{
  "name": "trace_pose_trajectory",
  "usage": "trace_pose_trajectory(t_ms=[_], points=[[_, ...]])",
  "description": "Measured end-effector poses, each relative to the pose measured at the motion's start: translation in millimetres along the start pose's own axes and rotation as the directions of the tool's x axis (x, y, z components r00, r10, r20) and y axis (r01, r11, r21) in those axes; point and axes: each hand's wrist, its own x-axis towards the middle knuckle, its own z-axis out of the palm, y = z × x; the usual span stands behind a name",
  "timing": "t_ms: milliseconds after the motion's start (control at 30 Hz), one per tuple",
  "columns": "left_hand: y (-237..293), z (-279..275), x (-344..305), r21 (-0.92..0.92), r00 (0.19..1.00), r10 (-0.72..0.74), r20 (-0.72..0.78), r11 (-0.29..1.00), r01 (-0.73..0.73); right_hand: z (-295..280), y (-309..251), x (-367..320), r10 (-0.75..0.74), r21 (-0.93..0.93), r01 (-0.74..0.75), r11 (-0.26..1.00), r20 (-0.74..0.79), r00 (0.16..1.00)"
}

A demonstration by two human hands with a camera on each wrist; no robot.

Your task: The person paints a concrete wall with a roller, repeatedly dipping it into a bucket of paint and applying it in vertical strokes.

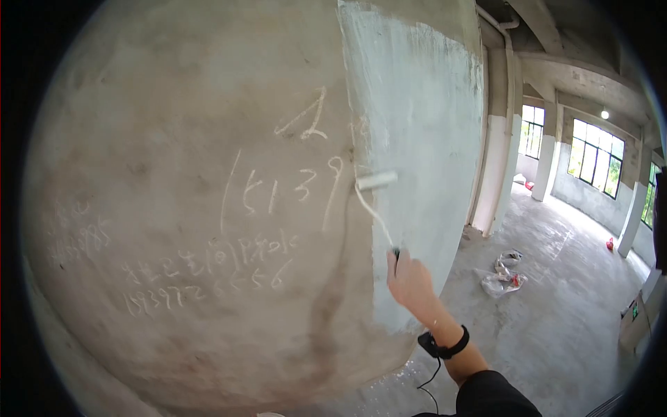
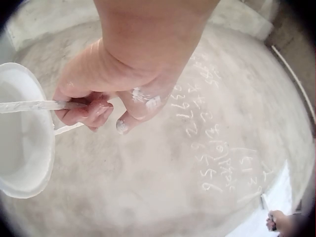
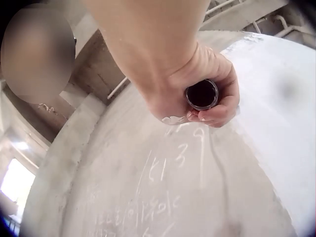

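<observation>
A brown-grey wall [image 1: 174, 146] stands before me and fills the left and middle of the head view, with chalk-like figures written on it. A pale painted patch [image 1: 427, 104] covers its right part, from the top of the frame to below the centre. At the left edge of the left wrist view I see a white bucket [image 2: 43, 170]. The paint roller [image 1: 377, 181] is near the middle of the head view, over the left border of the patch. The person's right hand [image 1: 411, 281] grasps its dark handle; the left hand [image 2: 118, 94] is clenched around a thin white strip [image 2: 29, 106] crossing the bucket's mouth.
</observation>
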Motion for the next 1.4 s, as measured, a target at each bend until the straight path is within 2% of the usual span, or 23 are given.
trace_pose_trajectory(t_ms=[67,167,233,300,433,500,567,600,667,800,933,1000,1067,1133,1200,1300,1333,1367,1400], points=[[-1.1,0.1,5.0,0.016,0.999,-0.036,0.002,0.999,0.036,11.7,14.1,-29.0,0.091,-0.061,-0.081,0.995,0.185,0.979],[-3.0,0.2,14.1,0.085,0.993,-0.121,-0.006,0.989,0.121,38.2,43.4,-72.7,0.122,0.001,-0.127,0.992,0.261,0.958],[-20.3,-7.9,36.5,-0.058,0.961,-0.277,0.015,0.959,0.277,54.4,53.7,-100.1,0.169,-0.006,-0.177,0.984,0.32,0.932],[9.1,-0.9,15.4,-0.008,0.974,-0.228,-0.002,0.974,0.228,74.6,65.2,-127.7,0.194,-0.01,-0.205,0.979,0.364,0.911],[12.5,0.1,19.7,0.063,0.968,-0.251,0.01,0.966,0.25,120.1,83.4,-164.7,0.223,-0.006,-0.245,0.97,0.434,0.873],[21.2,2.2,15.4,0.029,0.976,-0.217,0.035,0.976,0.216,136.5,86.9,-180.3,0.25,0.003,-0.287,0.958,0.483,0.84],[20.1,1.7,17.2,0.033,0.97,-0.24,0.032,0.971,0.239,146.4,81.7,-185.9,0.266,0.05,-0.312,0.949,0.405,0.875],[19.5,1.6,18.9,0.031,0.968,-0.249,0.035,0.968,0.248,149.7,78.5,-184.1,0.265,0.049,-0.313,0.949,0.414,0.871],[18.4,0.0,18.9,0.036,0.966,-0.254,0.043,0.967,0.253,155.5,73.4,-172.3,0.203,0.138,-0.25,0.958,0.287,0.936],[19.9,6.4,18.0,0.042,0.963,-0.264,0.054,0.964,0.262,137.9,56.5,-111.4,0.113,0.213,-0.137,0.967,0.122,0.986],[14.3,7.5,20.1,0.055,0.961,-0.269,0.06,0.962,0.266,107.0,36.3,-47.5,0.065,0.197,-0.078,0.977,0.071,0.995],[14.5,9.5,19.2,0.0,0.971,-0.21,0.111,0.977,0.212,105.3,36.8,-19.1,-0.104,0.174,0.113,0.978,-0.06,0.993],[16.0,10.6,19.9,0.013,0.969,-0.229,0.096,0.973,0.229,85.0,24.5,5.4,-0.363,-0.137,0.348,0.927,-0.101,0.926],[17.5,12.8,22.0,0.028,0.965,-0.25,0.081,0.968,0.248,77.7,14.3,32.8,-0.22,-0.024,0.219,0.976,-0.065,0.973],[16.1,12.4,24.4,0.045,0.967,-0.225,0.123,0.974,0.221,63.4,6.4,55.2,-0.54,-0.376,0.459,0.805,-0.144,0.829],[17.7,14.2,24.8,0.028,0.968,-0.233,0.091,0.973,0.231,42.1,-20.3,75.4,-0.502,-0.237,0.456,0.858,-0.199,0.842],[17.6,14.9,29.5,0.053,0.971,-0.223,0.088,0.974,0.219,34.0,-32.6,78.7,-0.352,-0.04,0.351,0.935,-0.217,0.911],[15.5,14.4,31.2,0.035,0.964,-0.253,0.085,0.967,0.251,31.4,-35.1,78.6,-0.196,0.155,0.229,0.961,-0.199,0.96],[13.0,14.2,31.8,0.012,0.955,-0.287,0.082,0.958,0.287,37.5,-27.1,77.0,-0.177,0.159,0.209,0.965,-0.195,0.965]])
